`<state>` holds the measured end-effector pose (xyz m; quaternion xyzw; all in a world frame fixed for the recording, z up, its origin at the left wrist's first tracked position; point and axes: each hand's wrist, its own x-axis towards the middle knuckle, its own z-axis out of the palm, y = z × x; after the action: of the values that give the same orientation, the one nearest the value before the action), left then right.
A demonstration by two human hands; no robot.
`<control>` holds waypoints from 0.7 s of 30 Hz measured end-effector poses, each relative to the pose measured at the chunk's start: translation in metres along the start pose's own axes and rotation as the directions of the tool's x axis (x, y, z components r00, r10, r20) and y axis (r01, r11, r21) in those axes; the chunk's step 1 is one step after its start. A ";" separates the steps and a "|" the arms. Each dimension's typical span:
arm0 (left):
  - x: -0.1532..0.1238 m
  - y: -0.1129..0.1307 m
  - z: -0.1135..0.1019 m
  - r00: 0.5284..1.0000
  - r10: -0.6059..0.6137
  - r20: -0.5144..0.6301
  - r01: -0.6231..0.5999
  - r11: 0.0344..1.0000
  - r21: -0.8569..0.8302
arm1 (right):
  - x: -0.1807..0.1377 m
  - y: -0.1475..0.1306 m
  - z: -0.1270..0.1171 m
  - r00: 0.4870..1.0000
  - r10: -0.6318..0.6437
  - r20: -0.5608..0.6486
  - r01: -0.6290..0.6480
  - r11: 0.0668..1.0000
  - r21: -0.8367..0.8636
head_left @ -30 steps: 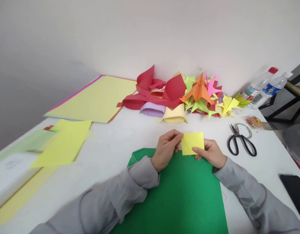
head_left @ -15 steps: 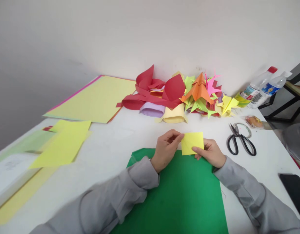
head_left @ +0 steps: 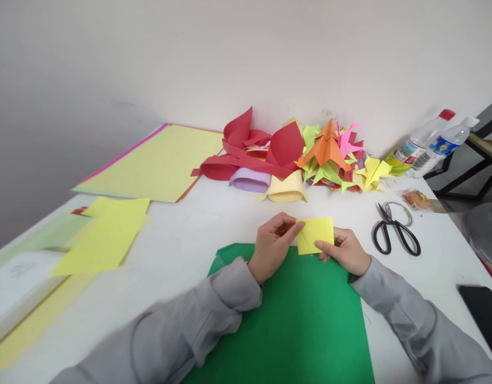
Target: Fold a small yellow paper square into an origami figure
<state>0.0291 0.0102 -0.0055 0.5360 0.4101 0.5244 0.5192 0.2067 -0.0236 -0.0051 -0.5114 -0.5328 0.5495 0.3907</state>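
A small folded yellow paper (head_left: pixel 317 233) is held up between both hands over the far edge of a green sheet (head_left: pixel 297 320) on the white table (head_left: pixel 190 240). My left hand (head_left: pixel 272 245) pinches the paper's left top corner with thumb and forefinger. My right hand (head_left: pixel 345 250) grips its lower right edge, thumb on the front. Both forearms wear grey sleeves.
A heap of coloured folded paper figures (head_left: pixel 301 154) lies against the wall. Black scissors (head_left: pixel 395 232) and a tape ring lie to the right, two plastic bottles (head_left: pixel 433 141) beyond. Yellow sheets (head_left: pixel 105 234) and a large sheet stack (head_left: pixel 158 162) lie left. A dark phone (head_left: pixel 483 314) is near the right edge.
My left thumb and forefinger have shifted slightly along the paper's top left corner; the paper and my right hand have hardly moved.
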 end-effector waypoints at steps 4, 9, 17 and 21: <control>0.000 0.000 0.000 1.000 0.015 -0.010 -0.015 1.000 0.016 | 0.000 -0.001 0.001 1.000 0.001 0.005 -0.001 1.000 -0.016; -0.001 0.001 -0.002 1.000 0.029 -0.005 -0.029 0.998 0.047 | 0.000 -0.001 0.002 1.000 0.005 0.000 -0.005 1.000 -0.013; 0.000 0.004 -0.003 1.000 0.011 0.005 -0.011 0.999 0.050 | 0.000 -0.001 0.002 1.000 0.002 0.007 -0.002 1.000 -0.016; -0.001 0.006 -0.003 0.999 -0.014 0.035 0.014 1.000 0.013 | 0.000 -0.001 0.002 1.000 -0.001 0.009 0.001 1.000 -0.015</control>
<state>0.0256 0.0093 0.0001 0.5455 0.4079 0.5087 0.5266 0.2047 -0.0238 -0.0041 -0.5118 -0.5389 0.5474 0.3847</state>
